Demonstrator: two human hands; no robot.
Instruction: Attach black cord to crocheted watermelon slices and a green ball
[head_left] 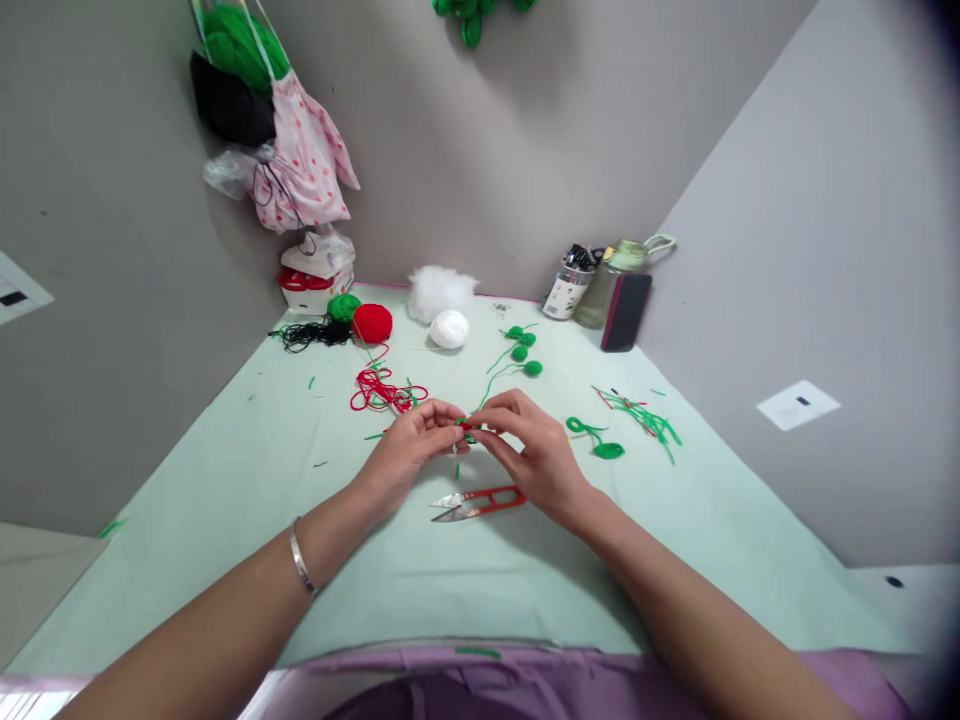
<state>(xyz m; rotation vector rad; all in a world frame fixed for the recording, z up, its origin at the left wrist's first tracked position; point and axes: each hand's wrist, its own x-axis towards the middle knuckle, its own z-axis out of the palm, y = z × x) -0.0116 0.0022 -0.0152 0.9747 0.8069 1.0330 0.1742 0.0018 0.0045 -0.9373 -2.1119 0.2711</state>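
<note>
Head camera view, with the clock centred on the pinched work and twelve pointing to the far wall: at ten o'clock a black yarn tangle lies near the far left edge of the pale green tablecloth. Toward eleven sit a green yarn ball and, just beside it, a red yarn ball; nearer, at ten, spreads a loose red yarn tangle. The left hand comes in from eight o'clock, thumb and fingertips closed on a small red-and-green yarn piece, which is mostly hidden between the fingers. White fluffy stuffing and a white yarn ball stand at twelve. Directly below the work, at six, rest orange-handled thread snips. The right hand reaches in from four, its fingertips grasping the same piece. Small green yarn balls trail off at one o'clock; at three lie a green leaf-shaped piece and, farther out, green yarn scraps. A dark phone leans at two.
</note>
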